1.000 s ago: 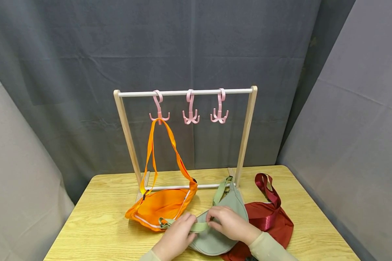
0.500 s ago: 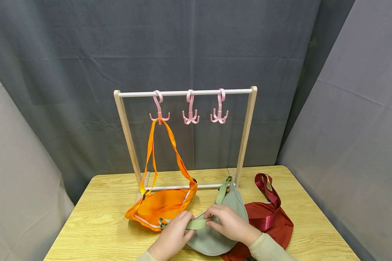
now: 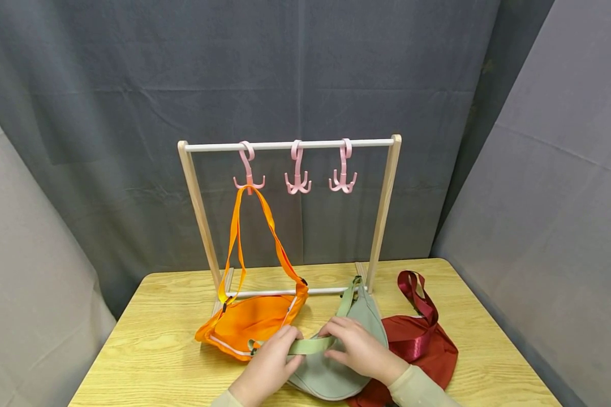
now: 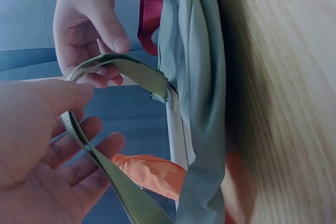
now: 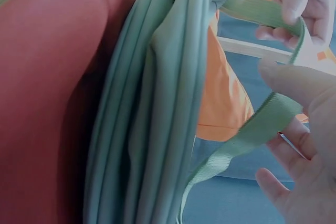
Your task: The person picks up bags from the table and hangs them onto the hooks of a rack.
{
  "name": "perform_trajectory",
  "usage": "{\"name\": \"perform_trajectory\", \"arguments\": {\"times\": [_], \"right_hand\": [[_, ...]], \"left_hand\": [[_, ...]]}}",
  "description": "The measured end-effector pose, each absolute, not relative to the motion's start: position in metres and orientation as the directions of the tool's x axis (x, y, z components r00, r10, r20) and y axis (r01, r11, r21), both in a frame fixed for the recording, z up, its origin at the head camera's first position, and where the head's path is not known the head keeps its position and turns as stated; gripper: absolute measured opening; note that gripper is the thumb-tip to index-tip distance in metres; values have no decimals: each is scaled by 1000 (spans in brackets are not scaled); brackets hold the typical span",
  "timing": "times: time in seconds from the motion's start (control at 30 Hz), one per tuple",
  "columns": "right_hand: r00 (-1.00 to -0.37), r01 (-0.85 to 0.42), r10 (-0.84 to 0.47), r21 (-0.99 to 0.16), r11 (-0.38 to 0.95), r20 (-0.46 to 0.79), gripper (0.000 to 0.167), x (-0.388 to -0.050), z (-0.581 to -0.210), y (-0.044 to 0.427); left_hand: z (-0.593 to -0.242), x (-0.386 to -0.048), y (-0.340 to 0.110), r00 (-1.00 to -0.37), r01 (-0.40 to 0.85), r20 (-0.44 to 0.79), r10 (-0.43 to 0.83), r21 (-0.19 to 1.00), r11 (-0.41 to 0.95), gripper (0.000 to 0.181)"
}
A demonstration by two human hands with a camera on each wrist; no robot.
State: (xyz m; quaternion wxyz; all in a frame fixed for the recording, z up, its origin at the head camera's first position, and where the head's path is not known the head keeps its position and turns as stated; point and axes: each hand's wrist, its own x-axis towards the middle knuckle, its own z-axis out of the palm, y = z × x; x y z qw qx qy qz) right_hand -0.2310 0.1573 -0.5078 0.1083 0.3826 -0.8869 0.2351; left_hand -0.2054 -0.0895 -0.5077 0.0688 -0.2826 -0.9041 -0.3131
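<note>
A grey-green crossbody bag lies at the table's front middle, partly over a dark red bag. Both hands hold its light green strap above the bag body. My left hand grips the strap on the left, thumb against curled fingers; my right hand pinches it a short way to the right. The strap bends through both hands in the left wrist view. In the right wrist view, the strap runs between my right thumb and fingers, beside the folded bag.
An orange bag rests on the table, its strap looped on the left pink hook. Two more pink hooks, middle and right, hang from the white rail of a wooden-sided rack. Grey curtains surround the table.
The left hand has shifted slightly left, so more strap shows between the hands. The right hand has hardly moved. Orange and red bags lie as before.
</note>
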Motion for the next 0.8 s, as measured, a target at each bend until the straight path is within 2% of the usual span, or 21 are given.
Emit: {"name": "perform_trajectory", "arguments": {"times": [0.43, 0.6, 0.8], "right_hand": [[-649, -745, -579, -260, 614, 493, 41, -232, -512, 156], [-651, -742, -556, -277, 611, 517, 41, -232, -509, 156], [-677, -729, -551, -336, 597, 489, 40, -230, -507, 158]], "left_hand": [[-505, -205, -92, -843, 536, 309, 440, 535, 653, 23], [-502, -206, -93, -855, 518, 299, 423, 540, 664, 24], [-502, -206, -94, -855, 519, 318, 410, 529, 671, 25]]}}
